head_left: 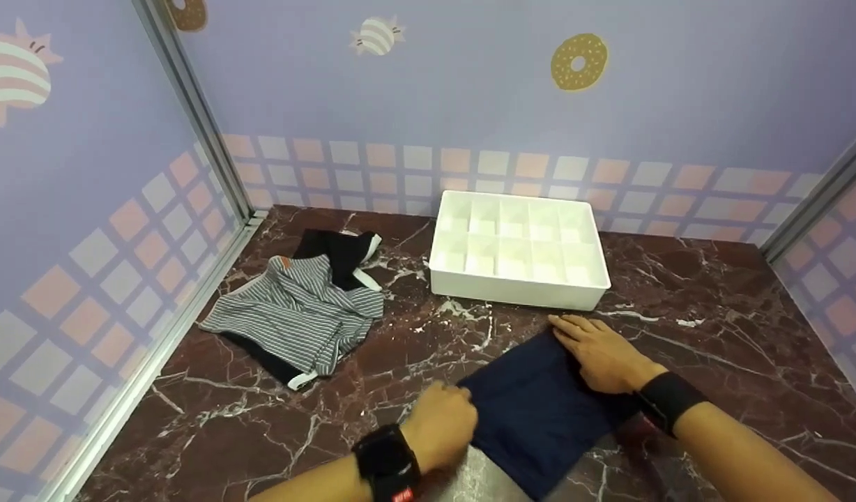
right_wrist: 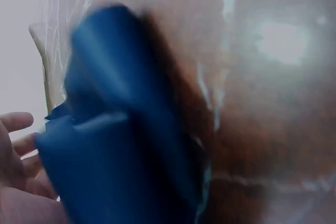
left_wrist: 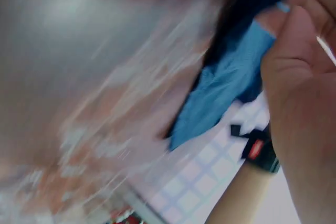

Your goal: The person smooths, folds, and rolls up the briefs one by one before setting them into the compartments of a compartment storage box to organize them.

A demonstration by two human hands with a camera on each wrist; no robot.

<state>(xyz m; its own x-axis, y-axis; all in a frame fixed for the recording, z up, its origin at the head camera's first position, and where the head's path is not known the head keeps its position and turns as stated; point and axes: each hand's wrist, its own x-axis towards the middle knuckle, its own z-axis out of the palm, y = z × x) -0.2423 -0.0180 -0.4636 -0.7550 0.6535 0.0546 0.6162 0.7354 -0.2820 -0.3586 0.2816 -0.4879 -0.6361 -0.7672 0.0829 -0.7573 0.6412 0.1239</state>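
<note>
Navy cloth [head_left: 532, 411] between left hand [head_left: 440, 424] and right hand [head_left: 606, 354], against both

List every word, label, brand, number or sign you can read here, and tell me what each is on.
No text is legible.
Red label on the left black wristband: pale marks, too small to read.
Red patch on the wristband in the left wrist view: too blurred to read.

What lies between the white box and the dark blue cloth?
Marbled tabletop separates box and cloth in the head view; fingertips of the right hand reach into this strip at the cloth's far corner.
</note>
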